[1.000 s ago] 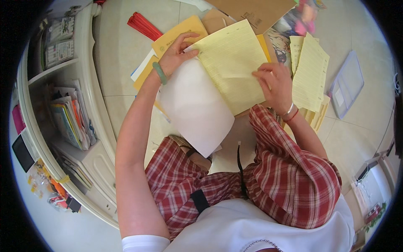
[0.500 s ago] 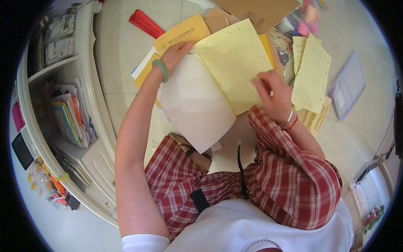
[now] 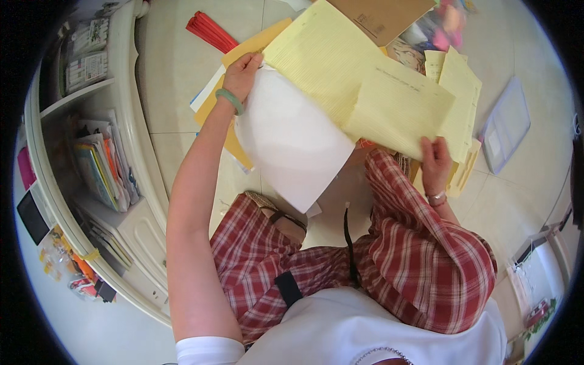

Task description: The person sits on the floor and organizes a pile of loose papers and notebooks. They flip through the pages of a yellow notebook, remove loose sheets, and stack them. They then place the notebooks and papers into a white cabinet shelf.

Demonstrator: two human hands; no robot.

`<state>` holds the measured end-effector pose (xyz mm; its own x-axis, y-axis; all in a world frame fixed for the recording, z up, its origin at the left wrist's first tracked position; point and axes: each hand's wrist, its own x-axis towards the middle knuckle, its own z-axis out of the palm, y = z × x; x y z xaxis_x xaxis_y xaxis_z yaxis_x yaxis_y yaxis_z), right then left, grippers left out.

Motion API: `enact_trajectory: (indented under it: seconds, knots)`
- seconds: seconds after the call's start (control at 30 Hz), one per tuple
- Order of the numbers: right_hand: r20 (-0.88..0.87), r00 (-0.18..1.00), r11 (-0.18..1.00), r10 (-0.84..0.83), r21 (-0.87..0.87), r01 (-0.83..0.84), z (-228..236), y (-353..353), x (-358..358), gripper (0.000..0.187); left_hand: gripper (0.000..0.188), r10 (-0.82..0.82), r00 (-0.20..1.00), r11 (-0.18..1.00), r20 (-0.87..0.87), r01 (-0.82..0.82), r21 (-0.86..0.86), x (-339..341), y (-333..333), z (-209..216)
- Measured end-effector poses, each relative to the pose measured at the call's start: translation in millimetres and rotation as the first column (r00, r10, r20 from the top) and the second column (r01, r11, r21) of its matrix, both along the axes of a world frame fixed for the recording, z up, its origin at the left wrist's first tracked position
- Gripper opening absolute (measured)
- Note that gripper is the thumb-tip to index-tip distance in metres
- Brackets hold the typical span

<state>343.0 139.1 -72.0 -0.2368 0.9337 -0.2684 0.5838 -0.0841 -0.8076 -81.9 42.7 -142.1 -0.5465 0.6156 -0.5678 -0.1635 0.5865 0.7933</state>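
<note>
My left hand (image 3: 242, 78), a green bangle at its wrist, pinches the corner of a stack of papers. In that stack a large white sheet (image 3: 289, 134) hangs down, with yellow lined paper (image 3: 322, 52) on the far side. At the right, my right hand (image 3: 436, 164) grips the lower corner of a single yellow lined sheet (image 3: 401, 103). That sheet slants across the lined paper and overlaps it. More loose yellow sheets (image 3: 468, 85) lie just beyond the right hand. Under the left hand, ochre envelopes (image 3: 222, 112) are partly covered.
A red folded bundle (image 3: 210, 31) and a brown cardboard piece (image 3: 383, 18) lie on the tiled floor at the far side. To the right is a clear plastic case (image 3: 506, 125). A white shelf unit (image 3: 131, 121) with folders runs along the left.
My right hand has moved right and slightly down, drawing a yellow sheet away from the stack. My left hand has shifted slightly left, still holding the papers.
</note>
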Motion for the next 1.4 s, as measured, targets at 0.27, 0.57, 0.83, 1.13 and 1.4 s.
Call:
enact_trajectory:
  seconds: [0.27,0.57,0.83,1.13,1.4]
  knots:
    - [-0.074,0.974,0.941,-0.214,0.253,0.225,35,103,63,0.023,0.034,-0.163,0.979,0.986,-0.122,0.163,-0.010,-7,2,13]
    - [0.379,0.916,0.947,-0.130,0.322,0.001,-31,162,99,0.022,0.040,-0.336,0.942,0.923,0.023,0.334,-0.191,-16,12,66]
    - [0.104,0.972,0.952,0.209,0.207,-0.227,22,103,-25,0.031,0.045,-0.368,0.923,0.904,0.111,0.384,-0.187,-42,5,87]
    - [-0.314,0.879,0.886,0.359,-0.181,-0.427,-5,64,-127,0.053,0.053,-0.013,0.821,0.980,0.570,-0.103,0.170,-29,-4,109]
    - [-0.357,0.898,0.868,0.258,-0.322,-0.377,-14,57,-129,0.069,0.058,0.146,0.958,0.976,0.246,-0.099,-0.196,40,-5,52]
